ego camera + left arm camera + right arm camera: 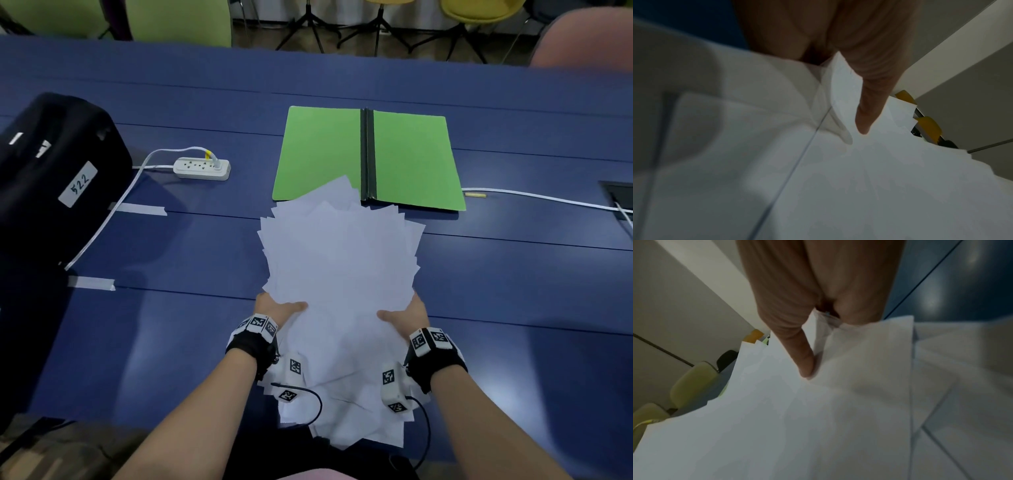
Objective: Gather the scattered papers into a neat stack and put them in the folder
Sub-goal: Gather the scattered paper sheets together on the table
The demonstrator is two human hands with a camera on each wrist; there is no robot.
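the head view alone takes in the blue table: the left hand and right hand each grasp a side of a fanned, uneven bundle of white papers in the middle of the frame, thumbs on top, with more loose sheets lying under the wrists at lower centre. above the bundle, right of centre, the green folder lies open and flat, its dark spine between two green leaves; the topmost paper corners overlap its lower edge.

only the wrist views show the pinch close up: the left thumb pressed onto the paper, sheet edges wedged against the palm, and the right thumb likewise.

at the left of the head view, a black case bears a white label reading "522". a white power strip sits between case and folder.
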